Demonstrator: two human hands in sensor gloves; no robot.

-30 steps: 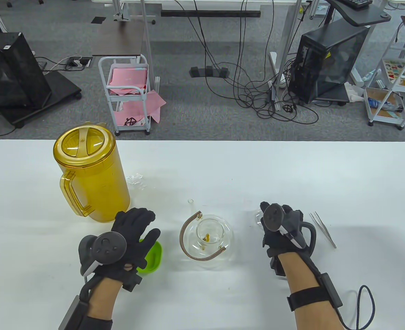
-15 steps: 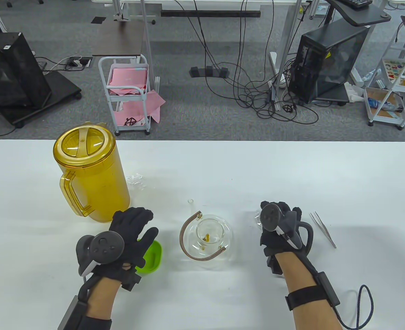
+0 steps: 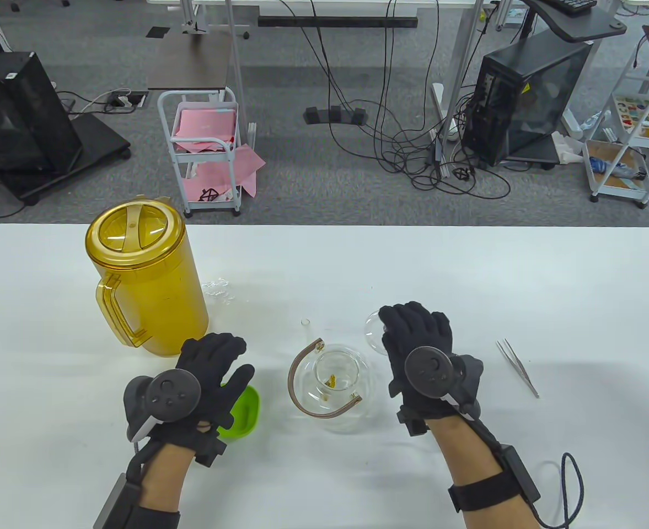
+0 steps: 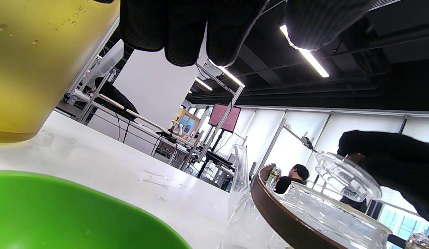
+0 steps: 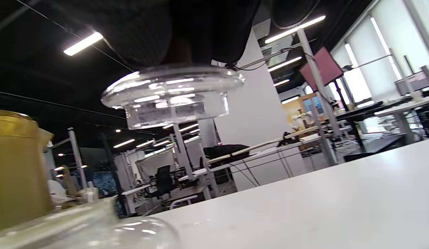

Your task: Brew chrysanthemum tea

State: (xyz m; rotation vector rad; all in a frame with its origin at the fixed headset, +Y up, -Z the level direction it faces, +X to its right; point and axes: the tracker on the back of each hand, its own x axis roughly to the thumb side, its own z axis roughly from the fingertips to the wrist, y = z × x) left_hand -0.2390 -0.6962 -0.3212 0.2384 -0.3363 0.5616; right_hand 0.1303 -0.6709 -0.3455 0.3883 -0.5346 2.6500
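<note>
A glass teapot [image 3: 332,386] with a brown hoop handle stands near the table's front middle, open on top, with a few yellow chrysanthemum bits inside. My right hand [image 3: 412,336] holds the round glass lid [image 3: 375,330] from above, lifted off the table just right of the teapot's mouth; the lid [image 5: 173,95] hangs under my fingers in the right wrist view. My left hand [image 3: 211,358] hovers with relaxed fingers over a green bowl [image 3: 242,410], holding nothing. The yellow water pitcher [image 3: 142,278] stands at the back left, lid on.
Metal tweezers [image 3: 517,366] lie right of my right hand. A small crumpled clear wrapper [image 3: 219,289] lies beside the pitcher. The teapot's glass spout [image 3: 306,326] points away from me. Office carts and cables lie beyond the table's far edge.
My right hand has lifted the glass lid and carried it left and forward, towards the teapot. The left hand has stayed over the green bowl.
</note>
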